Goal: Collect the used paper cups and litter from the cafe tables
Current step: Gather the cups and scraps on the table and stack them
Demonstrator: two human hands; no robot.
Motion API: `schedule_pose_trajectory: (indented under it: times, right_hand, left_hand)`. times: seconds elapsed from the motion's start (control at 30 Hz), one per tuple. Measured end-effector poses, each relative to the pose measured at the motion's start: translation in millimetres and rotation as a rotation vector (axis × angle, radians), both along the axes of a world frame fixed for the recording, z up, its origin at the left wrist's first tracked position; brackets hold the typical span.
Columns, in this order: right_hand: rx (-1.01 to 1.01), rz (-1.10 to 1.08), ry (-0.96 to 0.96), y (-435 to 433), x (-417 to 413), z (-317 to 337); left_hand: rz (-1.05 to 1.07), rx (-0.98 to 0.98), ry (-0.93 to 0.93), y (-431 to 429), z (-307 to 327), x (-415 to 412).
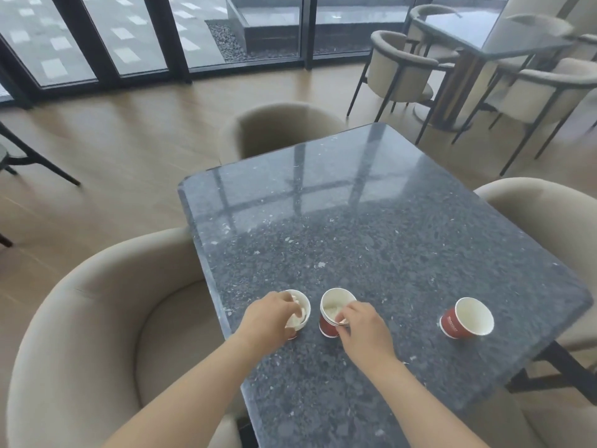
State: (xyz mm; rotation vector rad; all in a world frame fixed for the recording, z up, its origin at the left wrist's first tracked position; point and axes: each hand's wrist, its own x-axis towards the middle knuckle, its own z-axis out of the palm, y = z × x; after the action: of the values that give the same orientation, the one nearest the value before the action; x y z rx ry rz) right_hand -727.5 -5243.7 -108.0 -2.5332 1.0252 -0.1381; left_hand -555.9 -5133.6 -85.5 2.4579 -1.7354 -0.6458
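Three red paper cups with white insides stand near the front of a dark speckled stone table (371, 221). My left hand (269, 318) covers the left cup (300, 310), its fingers closed on crumpled white paper (295, 321) inside it. My right hand (361, 328) pinches the near rim of the middle cup (332, 310), which has some white litter at its bottom. The right cup (468, 318) stands apart, untouched, near the table's right edge.
Beige tub chairs surround the table: one at the near left (97, 318), one at the far side (274, 127), one at the right (549, 215). Another table (491, 30) with chairs stands at the back right. Glass walls run along the back.
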Motion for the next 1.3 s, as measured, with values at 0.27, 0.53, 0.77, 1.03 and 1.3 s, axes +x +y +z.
schedule_pose_trajectory:
  times: [0.27, 0.53, 0.77, 1.03, 1.3]
  right_hand:
    - [0.074, 0.046, 0.036, -8, -3, -3]
    - [0.152, 0.005, 0.053, -15, 3, -9]
    - [0.105, -0.224, 0.054, -25, -48, -7]
    - [0.079, -0.398, 0.096, -23, -117, -3]
    - [-0.034, -0.281, 0.012, -18, -120, -9]
  left_hand:
    - [0.057, -0.05, 0.08, -8, -13, 4]
    - [0.074, -0.127, 0.12, -28, -25, 0]
    - [-0.079, -0.134, 0.173, -75, -32, -44]
    - [-0.26, -0.055, 0.042, -116, -28, -105]
    - [-0.411, -0.093, -0.097, -104, -24, -108]
